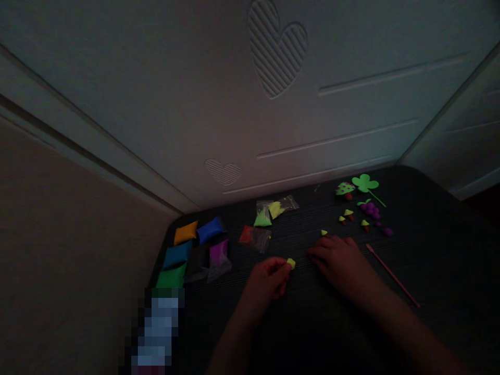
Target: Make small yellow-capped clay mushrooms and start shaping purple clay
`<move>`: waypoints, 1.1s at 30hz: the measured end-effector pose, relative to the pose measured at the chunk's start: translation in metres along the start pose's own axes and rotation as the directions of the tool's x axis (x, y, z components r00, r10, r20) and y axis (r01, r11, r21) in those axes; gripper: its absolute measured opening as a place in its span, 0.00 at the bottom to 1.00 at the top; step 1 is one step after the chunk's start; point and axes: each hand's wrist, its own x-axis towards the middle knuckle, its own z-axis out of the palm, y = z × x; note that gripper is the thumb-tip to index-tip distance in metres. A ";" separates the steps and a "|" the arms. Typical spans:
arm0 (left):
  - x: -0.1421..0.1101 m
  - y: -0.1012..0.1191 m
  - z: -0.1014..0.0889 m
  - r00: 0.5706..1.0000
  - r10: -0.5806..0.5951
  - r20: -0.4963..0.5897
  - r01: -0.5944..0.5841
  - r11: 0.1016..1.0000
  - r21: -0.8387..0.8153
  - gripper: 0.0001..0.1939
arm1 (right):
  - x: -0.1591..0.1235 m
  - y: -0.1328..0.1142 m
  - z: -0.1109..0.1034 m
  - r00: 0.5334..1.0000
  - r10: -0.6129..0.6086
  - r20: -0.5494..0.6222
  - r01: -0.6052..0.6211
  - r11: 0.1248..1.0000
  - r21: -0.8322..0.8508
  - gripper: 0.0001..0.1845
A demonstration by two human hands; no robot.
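The scene is dim. My left hand [267, 281] pinches a small yellow clay lump [291, 263] at its fingertips, just above the dark table [429, 250]. Lying flat on the table to the right is my right hand [339, 260], fingers stretched out and holding nothing. A tiny yellow clay cone [324, 233] sits just beyond its fingertips. A thin pink stick [390, 274] lies to the right of that hand.
Several coloured clay packets [195, 249] lie at the left of the table, with opened red [254, 237] and yellow-green bags [273, 210] in the middle. Small clay figures, a green clover [365, 183] and purple grapes [371, 210] sit at the back right. A white panelled wall rises behind.
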 end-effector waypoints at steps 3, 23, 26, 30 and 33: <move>0.000 0.001 -0.003 0.999 -0.027 0.042 0.022 0.993 0.119 0.17 | 0.000 -0.002 0.001 1.000 -0.014 0.017 0.014 1.000 -0.013 0.12; 0.001 0.056 -0.073 0.843 0.480 0.245 -0.277 -0.005 0.961 0.32 | 0.004 -0.003 0.015 0.999 -0.005 -0.043 0.003 0.999 -0.036 0.09; 0.015 0.067 -0.071 0.853 0.374 0.362 -0.335 -0.138 0.932 0.35 | 0.004 -0.004 0.016 0.998 -0.001 -0.056 0.000 1.000 -0.026 0.09; 0.024 0.073 -0.064 0.849 0.322 0.419 -0.374 -0.193 0.907 0.35 | 0.004 -0.005 0.015 0.995 0.005 -0.104 -0.004 1.000 0.002 0.10; 0.025 0.073 -0.063 0.853 0.317 0.414 -0.375 -0.178 0.910 0.31 | 0.004 -0.007 0.014 0.991 -0.014 -0.130 0.018 0.999 0.033 0.11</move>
